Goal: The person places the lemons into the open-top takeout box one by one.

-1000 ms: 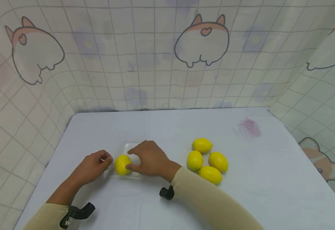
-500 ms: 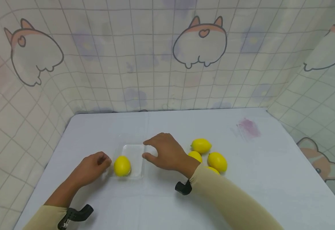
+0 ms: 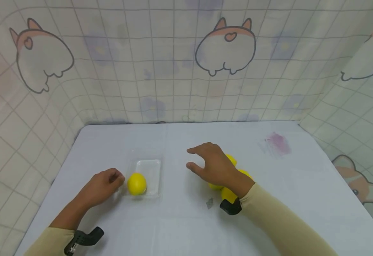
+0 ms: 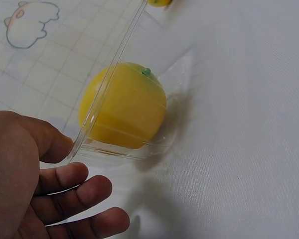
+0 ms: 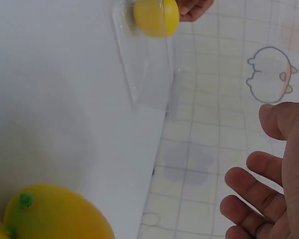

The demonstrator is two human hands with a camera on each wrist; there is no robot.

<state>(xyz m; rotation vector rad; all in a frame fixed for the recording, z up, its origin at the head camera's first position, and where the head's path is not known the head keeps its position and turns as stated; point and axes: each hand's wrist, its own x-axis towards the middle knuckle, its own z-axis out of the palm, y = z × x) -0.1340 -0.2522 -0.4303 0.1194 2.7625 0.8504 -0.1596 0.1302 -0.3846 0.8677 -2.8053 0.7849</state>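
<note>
My left hand (image 3: 104,186) is at the near left corner of a clear plastic container (image 3: 152,172). In the left wrist view, its thumb and forefinger pinch the container's rim (image 4: 92,117), the other fingers loosely bent below. One yellow lemon (image 3: 136,184) with a small green stem end sits in that corner of the container. My right hand (image 3: 216,165) is in the air over the right half of the table, thumb and fingers spread, holding nothing. Under its wrist and forearm lie several loose lemons (image 3: 228,195), partly hidden. One lemon (image 5: 60,214) shows low in the right wrist view.
The table (image 3: 180,227) has a white cover, with a pink stain (image 3: 278,143) at the back right. A tile-patterned curtain (image 3: 180,85) with cartoon animals encloses the back and sides. Black wrist mounts (image 3: 88,236) stick out from both sleeves.
My right hand has let go of the lemon in the container and moved right, over the loose lemons. The left hand stays at the container's corner.
</note>
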